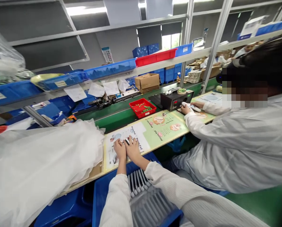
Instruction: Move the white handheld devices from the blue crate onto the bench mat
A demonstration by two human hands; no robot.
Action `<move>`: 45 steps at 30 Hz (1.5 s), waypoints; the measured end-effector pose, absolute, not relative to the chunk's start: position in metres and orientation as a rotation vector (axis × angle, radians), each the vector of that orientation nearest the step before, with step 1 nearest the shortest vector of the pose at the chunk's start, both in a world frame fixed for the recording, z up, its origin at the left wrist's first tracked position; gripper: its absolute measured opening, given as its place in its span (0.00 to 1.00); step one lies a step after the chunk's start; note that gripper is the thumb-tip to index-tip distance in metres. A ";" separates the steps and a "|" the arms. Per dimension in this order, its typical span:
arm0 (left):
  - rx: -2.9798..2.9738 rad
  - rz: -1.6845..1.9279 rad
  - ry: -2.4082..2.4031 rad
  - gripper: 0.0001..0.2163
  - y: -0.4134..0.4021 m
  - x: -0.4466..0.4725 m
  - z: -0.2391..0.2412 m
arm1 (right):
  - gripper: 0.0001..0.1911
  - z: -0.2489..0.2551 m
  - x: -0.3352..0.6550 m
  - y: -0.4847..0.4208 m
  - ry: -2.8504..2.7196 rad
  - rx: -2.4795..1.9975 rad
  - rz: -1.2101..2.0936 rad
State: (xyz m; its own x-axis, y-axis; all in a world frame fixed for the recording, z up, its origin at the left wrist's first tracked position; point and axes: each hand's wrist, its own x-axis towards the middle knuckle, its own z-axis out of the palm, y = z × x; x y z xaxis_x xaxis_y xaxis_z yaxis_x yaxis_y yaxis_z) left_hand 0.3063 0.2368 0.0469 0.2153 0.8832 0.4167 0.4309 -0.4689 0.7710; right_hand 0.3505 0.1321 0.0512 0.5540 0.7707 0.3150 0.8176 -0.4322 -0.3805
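Observation:
Over a printed mouse-pad sheet (142, 134) on the bench, my left hand (119, 149) and my right hand (132, 148) come together. Between them is a small black-and-white piece (127, 141), largely covered by the fingers, so its kind does not show. My right hand's fingers close over this piece. My left hand's fingers are bent against its near side, and what they grip is hidden. Below my forearms, a blue crate (97, 195) holds a row of long grey-white parts (152, 205), some in clear wrapping.
White soft sheets (44, 170) are heaped at left. A red tray (133, 108) of small green pieces and a black device box (170, 102) stand behind the bench. At right, a co-worker (237, 142) handles a white item. Blue bins (112, 68) line the shelf above.

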 end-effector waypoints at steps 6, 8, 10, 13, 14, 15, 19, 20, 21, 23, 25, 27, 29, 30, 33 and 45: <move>2.066 1.200 1.253 0.16 0.241 0.310 0.040 | 0.29 0.057 0.425 0.092 -1.389 -2.282 -0.111; 2.148 1.109 1.262 0.13 0.238 0.313 0.041 | 0.26 0.061 0.475 0.065 -1.300 -2.339 -0.108; 2.244 1.048 1.267 0.12 0.233 0.317 0.042 | 0.25 0.063 0.527 0.035 -1.183 -2.422 -0.111; 2.433 0.951 1.254 0.12 0.227 0.322 0.042 | 0.25 0.064 0.592 -0.003 -1.045 -2.555 -0.197; 2.487 0.927 1.246 0.13 0.226 0.322 0.042 | 0.25 0.064 0.608 -0.011 -1.000 -2.593 -0.246; 2.526 0.915 1.243 0.14 0.225 0.323 0.041 | 0.26 0.063 0.623 -0.018 -0.952 -2.624 -0.293; 2.566 0.930 1.230 0.15 0.228 0.321 0.034 | 0.29 0.061 0.671 -0.030 -0.721 -2.645 -0.405; 2.568 0.932 1.228 0.15 0.229 0.321 0.033 | 0.29 0.060 0.681 -0.032 -0.663 -2.632 -0.419; 2.571 0.930 1.228 0.15 0.230 0.320 0.033 | 0.29 0.060 0.692 -0.033 -0.609 -2.618 -0.431; 2.579 0.924 1.235 0.15 0.229 0.321 0.033 | 0.28 0.059 0.708 -0.036 -0.541 -2.594 -0.472; 2.577 0.926 1.243 0.16 0.226 0.323 0.034 | 0.27 0.061 0.716 -0.038 -0.525 -2.577 -0.565; 2.561 0.935 1.236 0.16 0.224 0.324 0.034 | 0.28 0.063 0.713 -0.037 -0.572 -2.557 -0.693; 2.535 0.944 1.221 0.16 0.223 0.325 0.033 | 0.29 0.066 0.696 -0.033 -0.673 -2.543 -0.753; 2.522 0.944 1.217 0.16 0.223 0.325 0.032 | 0.29 0.066 0.681 -0.030 -0.738 -2.540 -0.733; 2.477 0.933 1.235 0.16 0.220 0.328 0.034 | 0.29 0.057 0.615 -0.008 -0.973 -2.541 -0.495; 1.543 1.152 0.747 0.19 0.156 0.233 -0.008 | 0.39 0.028 0.410 0.087 -1.199 -2.359 -0.114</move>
State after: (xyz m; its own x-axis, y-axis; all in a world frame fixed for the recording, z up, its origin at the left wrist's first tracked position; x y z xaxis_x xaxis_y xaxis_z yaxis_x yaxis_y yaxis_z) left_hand 0.2332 0.1564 -0.0080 0.3480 0.8895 0.2962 -0.0922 -0.2820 0.9550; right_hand 0.4096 0.0872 0.0285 0.6111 0.7379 0.2865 0.7787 -0.4954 -0.3849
